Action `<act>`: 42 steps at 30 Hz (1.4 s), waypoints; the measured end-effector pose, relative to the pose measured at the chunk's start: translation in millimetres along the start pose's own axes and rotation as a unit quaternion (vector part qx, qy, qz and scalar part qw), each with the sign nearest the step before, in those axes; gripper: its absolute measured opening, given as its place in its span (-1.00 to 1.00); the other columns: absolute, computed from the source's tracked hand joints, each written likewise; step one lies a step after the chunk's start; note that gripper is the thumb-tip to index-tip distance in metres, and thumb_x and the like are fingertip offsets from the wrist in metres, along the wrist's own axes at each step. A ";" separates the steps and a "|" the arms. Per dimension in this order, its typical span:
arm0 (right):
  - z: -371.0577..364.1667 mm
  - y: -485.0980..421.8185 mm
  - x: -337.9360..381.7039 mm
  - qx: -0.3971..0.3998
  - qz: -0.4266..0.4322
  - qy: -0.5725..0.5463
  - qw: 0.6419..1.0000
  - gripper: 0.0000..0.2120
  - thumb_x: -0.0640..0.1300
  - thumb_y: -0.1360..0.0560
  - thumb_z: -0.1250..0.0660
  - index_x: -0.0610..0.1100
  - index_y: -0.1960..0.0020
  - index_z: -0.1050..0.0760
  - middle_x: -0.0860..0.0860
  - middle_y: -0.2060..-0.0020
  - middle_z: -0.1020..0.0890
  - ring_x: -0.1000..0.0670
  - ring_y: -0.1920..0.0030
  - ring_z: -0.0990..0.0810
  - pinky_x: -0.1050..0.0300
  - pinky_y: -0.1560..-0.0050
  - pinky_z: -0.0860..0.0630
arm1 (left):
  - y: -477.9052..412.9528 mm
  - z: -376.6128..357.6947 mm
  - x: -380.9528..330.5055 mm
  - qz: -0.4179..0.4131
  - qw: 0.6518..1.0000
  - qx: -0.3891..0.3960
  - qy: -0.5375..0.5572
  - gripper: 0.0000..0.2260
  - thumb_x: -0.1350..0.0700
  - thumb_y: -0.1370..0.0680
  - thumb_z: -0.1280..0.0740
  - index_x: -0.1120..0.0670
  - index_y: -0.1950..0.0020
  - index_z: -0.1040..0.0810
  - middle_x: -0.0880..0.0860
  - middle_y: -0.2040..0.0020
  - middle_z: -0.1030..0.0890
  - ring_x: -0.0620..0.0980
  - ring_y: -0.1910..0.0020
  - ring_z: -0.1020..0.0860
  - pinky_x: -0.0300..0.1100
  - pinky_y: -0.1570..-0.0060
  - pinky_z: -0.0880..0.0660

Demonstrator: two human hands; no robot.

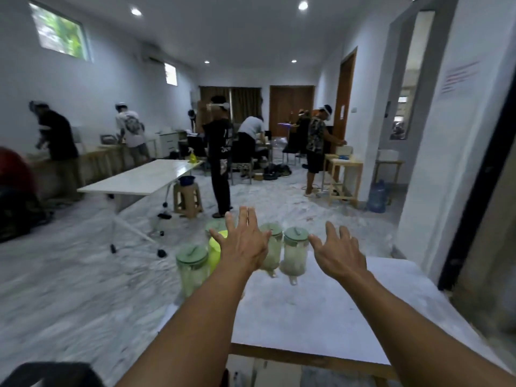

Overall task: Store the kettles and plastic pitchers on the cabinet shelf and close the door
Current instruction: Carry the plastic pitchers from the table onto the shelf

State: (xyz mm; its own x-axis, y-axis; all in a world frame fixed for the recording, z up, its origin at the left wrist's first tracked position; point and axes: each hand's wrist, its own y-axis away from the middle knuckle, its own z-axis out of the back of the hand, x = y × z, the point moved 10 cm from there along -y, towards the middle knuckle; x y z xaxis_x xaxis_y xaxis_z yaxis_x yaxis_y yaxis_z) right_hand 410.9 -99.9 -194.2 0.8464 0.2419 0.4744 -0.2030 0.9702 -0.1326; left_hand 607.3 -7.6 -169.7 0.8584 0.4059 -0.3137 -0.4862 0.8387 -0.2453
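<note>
- Both hands are hovering over the bench (321, 311), left hand (245, 247) and right hand (342, 254) empty, fingers spreading apart.
- Green-lidded pitchers (295, 251) are standing at the bench's far edge (picture blurred), one yellow-green pitcher (215, 251) among them.

Pitchers stand in a cluster at the far edge of the tabletop (321, 311). One pitcher (192, 268) sits at the far left corner, with another pitcher (215, 251) just behind it. Two lidded pitchers (295, 251) stand side by side to the right, between the left hand (244, 245) and the right hand (339, 254). A further one seems partly hidden behind the left hand.
</note>
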 end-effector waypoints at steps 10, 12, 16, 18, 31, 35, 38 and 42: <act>-228.1 -43.6 110.2 0.220 0.050 -0.146 0.963 -0.50 0.17 -0.59 -0.18 -0.22 -0.28 -0.51 -0.20 -0.27 -0.58 -0.22 -0.27 -0.53 -0.01 -0.17 -0.46 | -22.9 -83.0 214.1 0.298 0.952 0.059 0.033 -0.57 -0.03 -0.65 -0.12 0.08 -0.49 -0.19 0.11 -0.55 -0.14 0.22 -0.48 -0.21 0.31 -0.35 -0.14; -257.3 -48.0 126.3 0.248 0.025 -0.175 0.953 -0.47 0.21 -0.58 -0.17 -0.23 -0.24 -0.53 -0.21 -0.25 -0.59 -0.24 -0.25 -0.53 -0.02 -0.18 -0.46 | -27.2 -95.0 230.0 0.323 0.942 0.067 0.057 -0.56 -0.03 -0.65 -0.13 0.09 -0.50 -0.19 0.11 -0.55 -0.15 0.23 -0.47 -0.23 0.29 -0.37 -0.13; -299.0 -47.5 148.8 0.272 -0.051 -0.275 0.921 -0.36 0.30 -0.52 -0.22 -0.26 -0.21 -0.57 -0.24 -0.23 -0.60 -0.27 -0.22 -0.54 -0.10 -0.24 -0.48 | -36.2 -114.7 258.6 0.359 0.925 0.076 0.096 -0.52 -0.06 -0.63 -0.18 0.11 -0.49 -0.21 0.12 -0.51 -0.23 0.23 -0.44 -0.27 0.25 -0.35 -0.19; -311.4 -47.2 157.0 0.262 -0.083 -0.320 0.906 -0.34 0.33 -0.48 -0.26 -0.24 -0.22 -0.58 -0.22 -0.24 -0.59 -0.26 -0.23 -0.54 -0.13 -0.27 -0.46 | -43.5 -125.8 273.7 0.377 0.915 0.076 0.126 -0.46 -0.10 -0.60 -0.23 0.13 -0.49 -0.20 0.14 -0.49 -0.27 0.23 -0.43 -0.29 0.21 -0.34 -0.25; -308.6 -39.1 145.9 0.070 -0.255 -0.444 0.856 -0.68 0.01 -0.56 -0.30 -0.25 0.00 -0.62 -0.16 -0.02 -0.64 -0.19 -0.04 -0.55 -0.01 0.00 -0.39 | -97.2 -149.5 289.1 0.267 0.935 0.099 0.211 -0.68 0.04 -0.59 -0.29 0.25 -0.21 -0.52 0.24 -0.22 -0.58 0.24 -0.21 -0.55 -0.02 -0.15 -0.50; -245.7 -25.9 143.9 0.009 -0.264 -0.482 0.836 -0.70 -0.02 -0.59 -0.28 -0.21 0.19 -0.54 -0.15 0.08 -0.63 -0.15 0.05 -0.54 0.01 0.03 -0.37 | -122.6 -86.7 257.5 0.202 0.934 0.087 0.281 -0.64 0.00 -0.53 -0.35 0.25 -0.19 -0.56 0.24 -0.20 -0.58 0.26 -0.19 -0.55 -0.01 -0.16 -0.52; -175.8 -24.1 139.1 -0.069 -0.248 -0.509 0.821 -0.68 -0.05 -0.59 -0.30 -0.19 0.28 -0.50 -0.10 0.25 -0.60 -0.12 0.14 -0.55 -0.01 0.01 -0.40 | -140.6 -39.4 216.0 0.153 0.916 0.077 0.363 -0.62 -0.05 -0.53 -0.36 0.24 -0.14 -0.59 0.23 -0.17 -0.61 0.24 -0.15 -0.56 -0.03 -0.12 -0.53; -68.9 -2.8 115.8 -0.186 -0.228 -0.520 0.802 -0.67 -0.02 -0.58 -0.28 -0.15 0.31 -0.46 -0.09 0.32 -0.59 -0.06 0.33 -0.54 0.03 0.13 -0.41 | -142.1 3.2 147.7 0.109 0.880 0.093 0.453 -0.54 -0.12 -0.48 -0.36 0.24 -0.14 -0.62 0.20 -0.13 -0.65 0.23 -0.10 -0.60 -0.03 -0.11 -0.54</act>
State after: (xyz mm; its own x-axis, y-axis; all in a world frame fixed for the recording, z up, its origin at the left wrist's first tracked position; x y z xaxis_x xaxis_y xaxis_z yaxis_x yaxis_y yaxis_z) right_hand 543.4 -75.7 -198.9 -0.1164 -0.0655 0.9910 0.3356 0.9366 0.1013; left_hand 803.6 -65.6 -178.2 0.2252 0.1791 -0.9577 -0.5162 0.8556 0.0386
